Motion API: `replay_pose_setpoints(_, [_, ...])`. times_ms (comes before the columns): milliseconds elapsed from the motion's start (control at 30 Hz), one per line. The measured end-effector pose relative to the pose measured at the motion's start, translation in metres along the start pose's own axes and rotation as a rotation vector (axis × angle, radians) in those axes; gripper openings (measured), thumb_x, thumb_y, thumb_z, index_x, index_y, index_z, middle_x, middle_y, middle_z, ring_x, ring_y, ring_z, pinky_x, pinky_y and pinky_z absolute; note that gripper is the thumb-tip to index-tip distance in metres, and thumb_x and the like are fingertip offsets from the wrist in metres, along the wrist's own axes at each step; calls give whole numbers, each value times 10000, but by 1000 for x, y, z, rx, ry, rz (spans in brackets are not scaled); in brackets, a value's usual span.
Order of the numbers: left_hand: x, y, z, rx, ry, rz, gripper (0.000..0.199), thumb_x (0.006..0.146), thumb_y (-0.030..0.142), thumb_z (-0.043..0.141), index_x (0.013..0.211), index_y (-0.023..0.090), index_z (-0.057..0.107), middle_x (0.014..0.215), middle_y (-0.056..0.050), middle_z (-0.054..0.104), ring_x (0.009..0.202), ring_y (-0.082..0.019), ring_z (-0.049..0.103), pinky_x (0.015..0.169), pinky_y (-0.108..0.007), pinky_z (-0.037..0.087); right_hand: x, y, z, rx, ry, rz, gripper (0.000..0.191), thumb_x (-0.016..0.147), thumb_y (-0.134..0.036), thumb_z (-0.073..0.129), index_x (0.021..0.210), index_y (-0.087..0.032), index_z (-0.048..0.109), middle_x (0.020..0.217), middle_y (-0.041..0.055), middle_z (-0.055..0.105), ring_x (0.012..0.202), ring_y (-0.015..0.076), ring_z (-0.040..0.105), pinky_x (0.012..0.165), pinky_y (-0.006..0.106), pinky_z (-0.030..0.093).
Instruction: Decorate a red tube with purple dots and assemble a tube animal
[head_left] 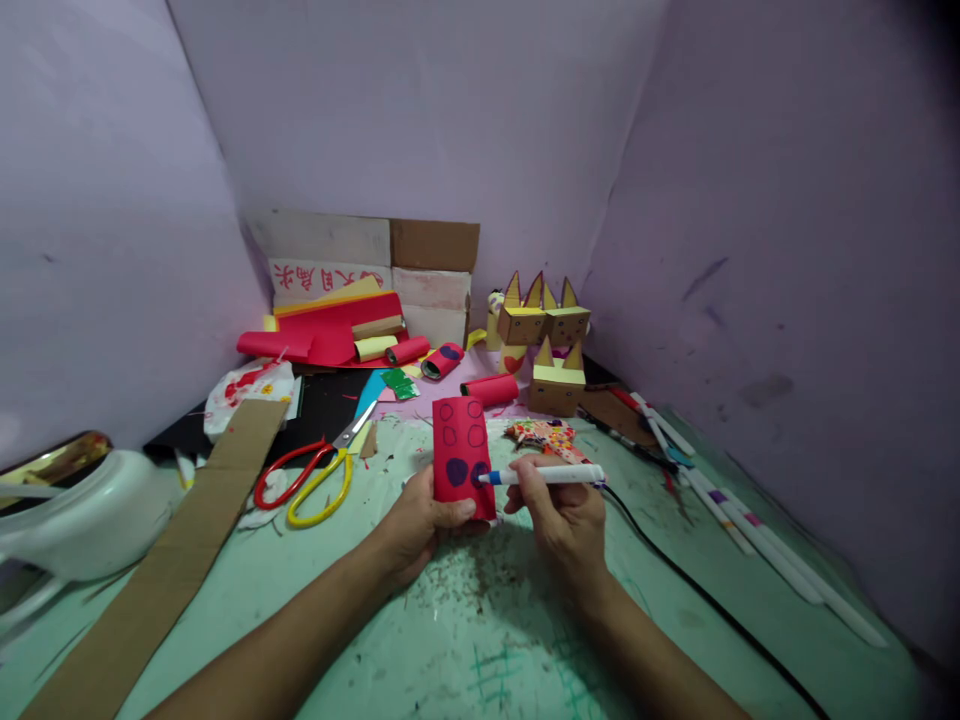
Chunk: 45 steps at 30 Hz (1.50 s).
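A red paper piece (460, 447) stands tilted up over the table, pinched at its lower left by my left hand (420, 520). Several round outlines are drawn on its upper part, and two dark blue spots show lower down. My right hand (566, 515) is closed around a white marker (559, 475) with a blue end. The marker's tip touches the right dark spot. To the left, scissors (319, 480) with one red and one yellow handle lie with their blades apart.
Red rolls (490, 390) and folded coloured paper (322, 335) lie behind. Cardboard cat-eared boxes (557, 385) stand at the back right. A cardboard strip (172, 560) and white pot (112, 520) are left; markers (772, 550) and a black cable (705, 598) lie right.
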<state>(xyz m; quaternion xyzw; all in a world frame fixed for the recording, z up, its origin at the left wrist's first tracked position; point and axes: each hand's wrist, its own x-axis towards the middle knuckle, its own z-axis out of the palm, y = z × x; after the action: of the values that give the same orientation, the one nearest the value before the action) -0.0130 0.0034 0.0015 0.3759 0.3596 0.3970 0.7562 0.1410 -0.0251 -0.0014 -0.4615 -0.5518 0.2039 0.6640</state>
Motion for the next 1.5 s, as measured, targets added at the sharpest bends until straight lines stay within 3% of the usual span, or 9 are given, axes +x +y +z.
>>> replay_pose_setpoints(933, [2,-2,-3,-1,-22,1,693,425,271,935,1034,119,643,913,-106,728,802,-225,669,683,-323,553,1,-3,-2,1,-17,9,218,881,-320,578,742,-170,653,494,-26,594,428,120,581,432,212,473])
replay_pose_setpoints(1267, [5,-6,-8,-31,-21,14,633,447,242,932,1003,129,653,880,-82,727,761,-212,675,666,-322,569,1,-4,-1,16,62,52,232,879,-348,586,747,-167,649,491,-22,601,430,133,598,438,224,489])
replay_pose_setpoints(1500, [7,-8,-10,-28,-24,15,618,463,229,928,1006,137,649,871,-87,731,780,-242,685,676,-345,564,1,-4,-1,28,-12,72,273,882,-370,565,711,-174,647,486,-21,587,422,129,586,422,221,474])
